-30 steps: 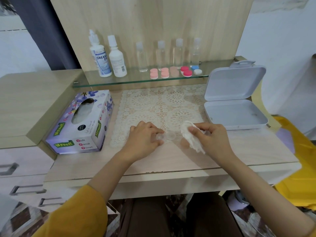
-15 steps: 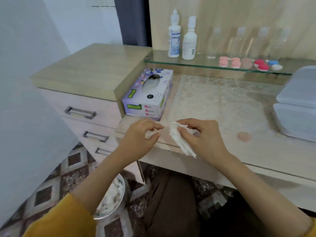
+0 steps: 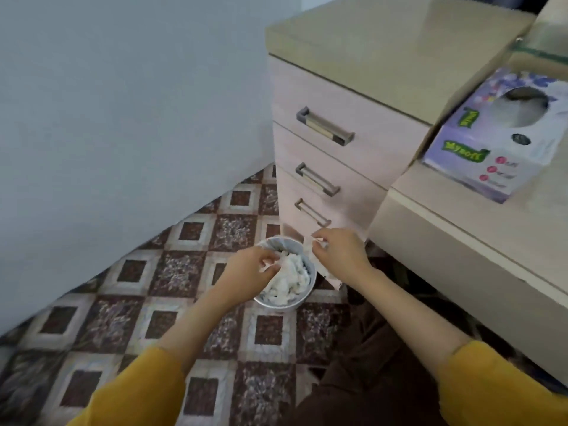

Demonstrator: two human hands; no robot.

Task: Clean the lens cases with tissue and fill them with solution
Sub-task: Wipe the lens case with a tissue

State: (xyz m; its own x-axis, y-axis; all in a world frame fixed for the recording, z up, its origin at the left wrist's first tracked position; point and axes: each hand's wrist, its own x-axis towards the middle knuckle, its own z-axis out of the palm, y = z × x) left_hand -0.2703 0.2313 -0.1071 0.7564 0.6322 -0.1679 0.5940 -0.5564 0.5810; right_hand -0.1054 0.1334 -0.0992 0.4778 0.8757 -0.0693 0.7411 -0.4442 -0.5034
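Observation:
I am looking down at the floor beside the desk. My left hand [image 3: 250, 270] hovers over a small round bin [image 3: 276, 305], its fingers curled round a small pale thing that looks like the clear lens case [image 3: 271, 265]; blur hides its shape. To its right, my right hand [image 3: 342, 253] pinches a crumpled white tissue [image 3: 315, 242] in front of the lowest drawer, and the tissue hangs down from the fingers. The two hands are a little apart. The other lens cases and the solution bottles are out of view.
The bin holds several crumpled white tissues [image 3: 289, 282]. A drawer unit [image 3: 325, 155] with three handles stands right behind the hands. The purple tissue box [image 3: 498, 142] sits on the desk [image 3: 461, 232] at the right. Patterned floor tiles [image 3: 172, 272] spread left, under a pale wall.
My view has swung from the desk top down to the floor at the left. Both hands have moved off the desk: the left over the bin, the right beside it with the tissue.

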